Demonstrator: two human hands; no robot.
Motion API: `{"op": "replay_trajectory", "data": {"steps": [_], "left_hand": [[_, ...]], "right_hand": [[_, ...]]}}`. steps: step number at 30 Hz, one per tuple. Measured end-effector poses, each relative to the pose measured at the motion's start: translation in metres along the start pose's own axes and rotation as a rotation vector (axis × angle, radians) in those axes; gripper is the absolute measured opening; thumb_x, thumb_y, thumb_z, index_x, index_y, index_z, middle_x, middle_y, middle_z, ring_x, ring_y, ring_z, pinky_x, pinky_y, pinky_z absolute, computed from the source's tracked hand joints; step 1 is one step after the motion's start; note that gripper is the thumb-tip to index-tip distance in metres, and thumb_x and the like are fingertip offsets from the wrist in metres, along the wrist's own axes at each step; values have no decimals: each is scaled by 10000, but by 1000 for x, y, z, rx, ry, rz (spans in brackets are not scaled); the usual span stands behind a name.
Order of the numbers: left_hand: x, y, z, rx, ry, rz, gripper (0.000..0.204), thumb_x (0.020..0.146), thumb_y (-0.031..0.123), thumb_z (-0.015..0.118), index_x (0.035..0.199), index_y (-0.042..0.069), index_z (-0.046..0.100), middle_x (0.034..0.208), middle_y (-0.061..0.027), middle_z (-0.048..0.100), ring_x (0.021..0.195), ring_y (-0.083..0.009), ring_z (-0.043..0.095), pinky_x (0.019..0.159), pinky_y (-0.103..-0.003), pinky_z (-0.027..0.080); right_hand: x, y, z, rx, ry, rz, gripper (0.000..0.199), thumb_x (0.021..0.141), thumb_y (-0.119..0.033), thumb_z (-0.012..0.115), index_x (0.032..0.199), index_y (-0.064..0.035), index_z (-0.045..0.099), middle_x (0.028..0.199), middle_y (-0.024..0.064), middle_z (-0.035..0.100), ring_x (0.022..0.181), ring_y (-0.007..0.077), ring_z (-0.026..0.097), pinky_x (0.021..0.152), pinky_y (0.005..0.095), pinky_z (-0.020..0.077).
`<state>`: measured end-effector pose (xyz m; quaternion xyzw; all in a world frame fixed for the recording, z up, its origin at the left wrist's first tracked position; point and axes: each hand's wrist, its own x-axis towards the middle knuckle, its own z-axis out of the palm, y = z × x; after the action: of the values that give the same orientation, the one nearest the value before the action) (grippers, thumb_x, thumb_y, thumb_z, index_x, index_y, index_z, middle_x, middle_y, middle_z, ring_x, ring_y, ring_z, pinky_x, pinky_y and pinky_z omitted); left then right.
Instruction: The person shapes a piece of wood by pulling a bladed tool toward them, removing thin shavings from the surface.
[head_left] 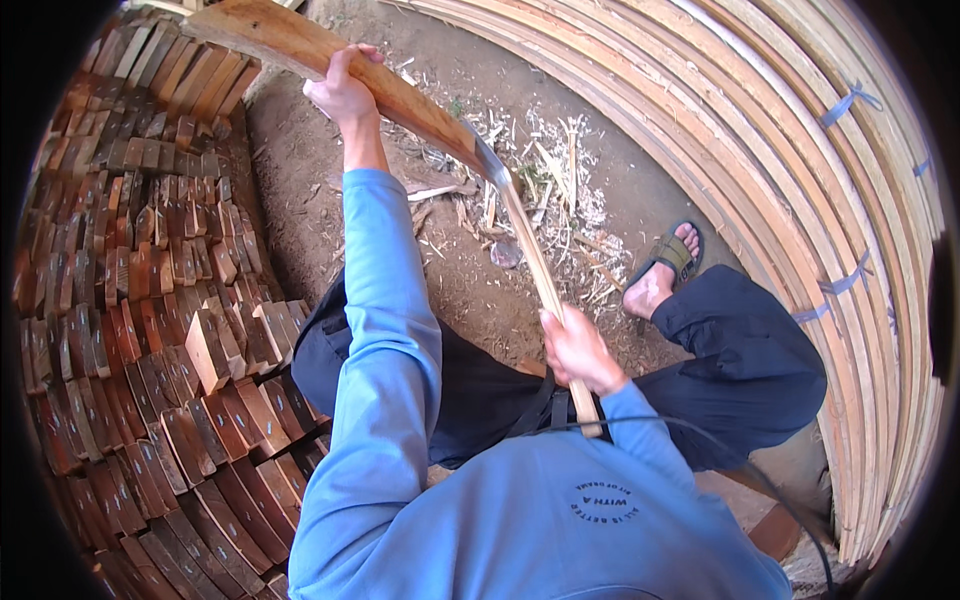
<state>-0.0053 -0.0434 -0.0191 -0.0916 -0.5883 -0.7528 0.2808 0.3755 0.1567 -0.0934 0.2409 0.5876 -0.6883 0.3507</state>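
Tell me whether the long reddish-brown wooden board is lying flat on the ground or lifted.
Lifted: the left hand grips the long reddish-brown wooden board, tilted above the dirt ground.

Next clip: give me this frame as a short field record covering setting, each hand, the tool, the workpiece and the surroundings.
setting: dirt ground, person seated, wood all around
left hand: raised, gripping the plank from above
right hand: closed around the tool's wooden handle near the lap
tool: long-handled, metal blade at the far end touching the plank's edge
plank: long brown board held up at an angle
chips: pale shavings scattered on the ground ahead
left side: stacked short wood blocks
right side: bundled long pale slats, tied with blue straps
foot: in a sandal
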Motion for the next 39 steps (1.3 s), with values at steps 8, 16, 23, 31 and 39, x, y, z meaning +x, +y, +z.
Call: {"op": "replay_trajectory", "data": {"steps": [8,16,23,31,39], "left_hand": [[1,9,-26,-132,23,-81,176,808,51,602,871,-113,612,734,-193,664,626,-286,658,630,-394,563],[-2,11,-29,-87,21,-75,252,791,98,623,940,-103,594,757,-200,660,657,-305,661,666,-418,582],[-23,20,4,-40,-3,-4,163,804,21,592,879,-123,591,734,-215,664,633,-299,674,635,-400,576],[1,0,-15,-9,-10,45,257,779,81,627,925,-122,570,757,-230,645,634,-329,654,637,-442,583],[-34,7,52,40,-212,-15,233,838,173,627,898,-53,636,733,-160,666,620,-258,649,602,-354,542]], "right_hand": [[-7,5,3,22,-26,-46,203,1101,-231,439,1032,-47,487,559,5,481,379,129,508,334,307,405],[6,7,10,-83,8,-104,224,1088,-234,465,1125,-16,504,597,29,523,387,142,531,355,319,439],[32,-2,1,-59,32,-63,212,1081,-237,478,1080,-25,484,597,23,507,396,149,526,359,335,435],[-25,6,-23,111,-51,71,197,1120,-315,431,1053,-132,453,670,-38,396,445,61,363,368,244,312],[-11,-8,-31,260,-62,69,245,1121,-341,425,1014,-123,462,656,-45,374,445,54,330,355,243,303]]}}
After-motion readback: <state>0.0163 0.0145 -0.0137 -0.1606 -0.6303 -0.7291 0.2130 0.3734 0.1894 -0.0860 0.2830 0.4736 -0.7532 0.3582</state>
